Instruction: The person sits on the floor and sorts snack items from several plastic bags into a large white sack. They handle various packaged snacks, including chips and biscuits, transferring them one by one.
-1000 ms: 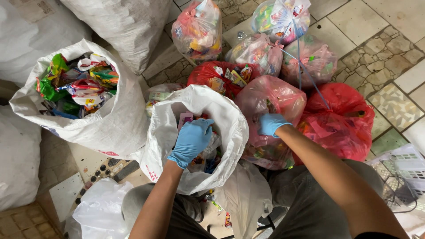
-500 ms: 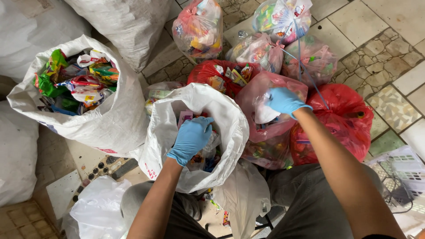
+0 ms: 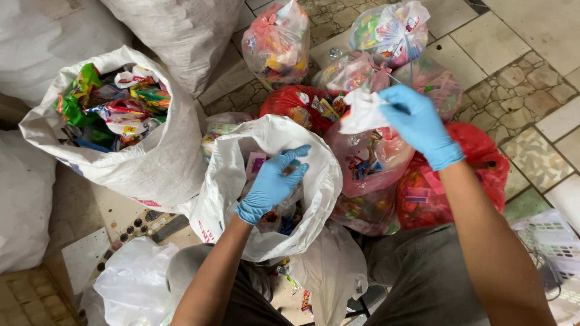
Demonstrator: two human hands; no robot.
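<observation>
Seemingly a sorting job over sacks of wrappers, seen from the single head view. The left hand, in a thin blue glove, reaches into the mouth of the white woven sack that stands between the person's knees; its fingers lie loosely curled against the sack's inner wall and the coloured wrappers inside, and I cannot tell whether they clasp anything. The right hand, gloved the same, is raised over the bags ahead and pinches a crumpled white plastic piece between thumb and fingertips, a firm grip on soft, creased film. That piece hangs above a pink translucent bag stuffed with small packets and sits well apart from the sack's opening.

By my judgement the step in hand is picking one item out and deciding where it goes. The next move would call for carrying the light film to a container without letting it flutter loose, while the left hand keeps the sack mouth spread.

To the left stands a second white sack, rolled down at the rim and heaped with glossy green, red and yellow wrappers. Beyond lie knotted red bags and clear bags, slick and bulging, on a floor of pale tiles and rough stone mosaic.
</observation>
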